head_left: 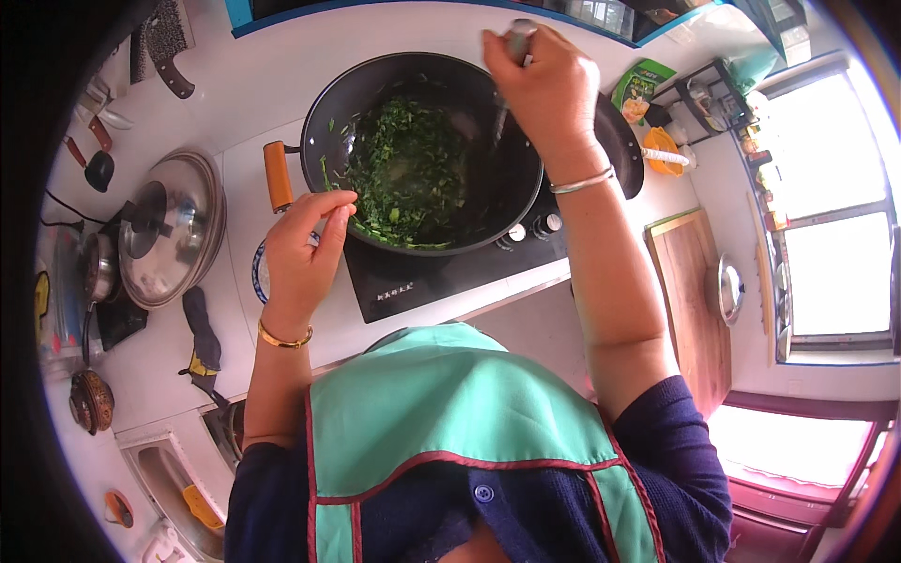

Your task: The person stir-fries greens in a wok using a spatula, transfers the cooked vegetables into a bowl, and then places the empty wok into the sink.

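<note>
1. Locate the work: the dark-green chopped leafy greens [394, 174] lie inside the large round black wok [502, 202], mostly at the left and centre of its floor.
2. Check the support: the wok sits over the flat black glass cooktop [413, 281], which is set in the white surface [249, 155]. Two pale round knobs [554, 222] show at the front edge; whether the heat is on cannot be told.
3. Check the right hand [558, 84]: its fingers are wrapped around the upper end of a long grey utensil [521, 39]. The shaft slants down into the right side of the wok; blur hides the form of the working end.
4. Check the left hand [310, 235]: the thumb and index tips come close together just beside the wok's left rim. Whether they pinch anything cannot be told.
5. Stages judged complete: the greens are cut, loaded and spread. They look wet and partly wilted, which suggests that cooking is under way.
6. Stages judged outstanding: further stirring appears necessary, since stray pieces cling to the wok's left wall. The greens are not yet out of the wok.
7. Note the round silver metal lid [178, 230]: it rests off the wok, to the left. The blue-and-white bowl [260, 272] stands partly hidden by the left hand; its contents are unclear.
</note>
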The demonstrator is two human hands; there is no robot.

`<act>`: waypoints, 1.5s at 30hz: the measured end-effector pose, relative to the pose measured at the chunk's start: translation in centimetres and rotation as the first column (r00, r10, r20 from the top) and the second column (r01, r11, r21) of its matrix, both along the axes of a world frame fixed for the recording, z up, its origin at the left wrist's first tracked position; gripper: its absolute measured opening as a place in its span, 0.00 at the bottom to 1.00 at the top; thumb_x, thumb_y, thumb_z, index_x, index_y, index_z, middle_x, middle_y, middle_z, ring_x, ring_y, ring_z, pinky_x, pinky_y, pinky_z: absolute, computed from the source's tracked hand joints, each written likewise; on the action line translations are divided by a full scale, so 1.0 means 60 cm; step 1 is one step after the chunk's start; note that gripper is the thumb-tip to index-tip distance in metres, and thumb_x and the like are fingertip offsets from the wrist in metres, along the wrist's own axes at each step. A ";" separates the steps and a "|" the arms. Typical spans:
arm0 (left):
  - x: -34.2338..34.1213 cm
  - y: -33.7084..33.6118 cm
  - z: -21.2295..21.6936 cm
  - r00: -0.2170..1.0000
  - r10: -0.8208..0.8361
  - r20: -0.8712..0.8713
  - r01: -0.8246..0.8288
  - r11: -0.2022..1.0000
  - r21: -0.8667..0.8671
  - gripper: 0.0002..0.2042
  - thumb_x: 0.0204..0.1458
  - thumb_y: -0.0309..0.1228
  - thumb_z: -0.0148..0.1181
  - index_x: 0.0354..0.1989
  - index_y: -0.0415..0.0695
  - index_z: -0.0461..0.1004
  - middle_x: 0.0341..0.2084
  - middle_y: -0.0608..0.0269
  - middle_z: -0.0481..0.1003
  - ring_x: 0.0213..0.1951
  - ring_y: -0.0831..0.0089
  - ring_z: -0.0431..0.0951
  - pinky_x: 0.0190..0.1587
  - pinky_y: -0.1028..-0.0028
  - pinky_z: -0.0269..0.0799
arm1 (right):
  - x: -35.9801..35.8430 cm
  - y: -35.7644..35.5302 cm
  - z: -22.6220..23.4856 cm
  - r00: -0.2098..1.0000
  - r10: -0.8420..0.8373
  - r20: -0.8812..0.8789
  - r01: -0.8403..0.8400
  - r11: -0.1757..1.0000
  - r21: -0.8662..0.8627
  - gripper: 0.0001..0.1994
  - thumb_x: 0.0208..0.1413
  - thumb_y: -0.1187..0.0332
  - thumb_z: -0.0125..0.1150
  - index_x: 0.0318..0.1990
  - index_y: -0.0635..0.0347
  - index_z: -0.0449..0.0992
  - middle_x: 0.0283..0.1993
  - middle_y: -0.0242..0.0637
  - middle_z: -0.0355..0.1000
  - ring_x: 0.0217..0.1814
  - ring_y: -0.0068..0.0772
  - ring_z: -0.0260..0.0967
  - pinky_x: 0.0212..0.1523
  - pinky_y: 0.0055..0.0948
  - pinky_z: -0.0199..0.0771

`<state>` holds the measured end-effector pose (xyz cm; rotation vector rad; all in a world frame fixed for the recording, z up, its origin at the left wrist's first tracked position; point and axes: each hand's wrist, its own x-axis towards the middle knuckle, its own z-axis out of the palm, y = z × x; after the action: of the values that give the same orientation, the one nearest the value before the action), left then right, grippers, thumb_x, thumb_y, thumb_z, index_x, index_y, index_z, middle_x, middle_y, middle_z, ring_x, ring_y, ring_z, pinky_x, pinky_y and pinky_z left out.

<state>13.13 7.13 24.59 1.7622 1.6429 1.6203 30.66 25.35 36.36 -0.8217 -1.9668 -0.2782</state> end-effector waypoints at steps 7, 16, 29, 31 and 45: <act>-0.012 -0.015 0.005 0.995 0.104 -0.009 -0.104 0.994 0.016 0.06 0.53 0.22 0.56 0.39 0.40 0.76 0.27 0.61 0.77 0.29 0.73 0.77 0.35 0.78 0.70 | 0.061 -0.068 0.006 0.990 0.112 0.089 -0.108 0.993 -0.051 0.10 0.47 0.63 0.67 0.23 0.55 0.72 0.23 0.32 0.70 0.18 0.35 0.68 0.19 0.29 0.67; -0.005 -0.026 -0.002 0.984 0.180 0.004 -0.180 0.984 -0.005 0.06 0.52 0.21 0.56 0.37 0.38 0.76 0.28 0.60 0.77 0.31 0.73 0.78 0.36 0.77 0.71 | 0.128 0.011 -0.101 0.784 -0.001 -0.620 -0.500 0.590 -0.633 0.06 0.54 0.74 0.56 0.37 0.64 0.78 0.33 0.34 0.77 0.24 0.20 0.71 0.26 0.17 0.70; 0.033 -0.051 0.008 0.960 0.273 -0.061 -0.275 0.961 -0.022 0.06 0.52 0.20 0.56 0.38 0.38 0.76 0.29 0.60 0.77 0.32 0.72 0.78 0.37 0.77 0.71 | 0.179 0.077 -0.154 0.570 0.015 -0.821 -0.732 0.463 -0.500 0.06 0.57 0.72 0.54 0.39 0.64 0.75 0.38 0.37 0.75 0.25 0.21 0.70 0.27 0.18 0.69; 0.038 -0.061 0.005 0.955 0.294 -0.039 -0.296 0.954 -0.044 0.06 0.52 0.20 0.56 0.38 0.38 0.76 0.29 0.59 0.77 0.32 0.72 0.78 0.37 0.77 0.71 | 0.155 0.105 -0.163 0.444 -0.140 -0.885 -0.832 0.301 -0.466 0.06 0.56 0.72 0.54 0.38 0.63 0.75 0.37 0.39 0.75 0.24 0.25 0.70 0.28 0.22 0.70; 0.071 -0.074 0.021 0.924 0.375 -0.080 -0.380 0.923 -0.061 0.06 0.53 0.20 0.55 0.39 0.36 0.75 0.29 0.60 0.77 0.33 0.75 0.77 0.37 0.79 0.70 | 0.143 0.228 -0.115 0.399 -0.020 -0.917 -0.913 0.085 -0.399 0.08 0.52 0.73 0.47 0.33 0.64 0.73 0.38 0.46 0.74 0.25 0.30 0.65 0.28 0.24 0.68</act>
<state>17.39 2.68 25.86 1.5458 2.1535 1.6338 39.23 39.04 29.47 -0.5635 -1.1890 1.7140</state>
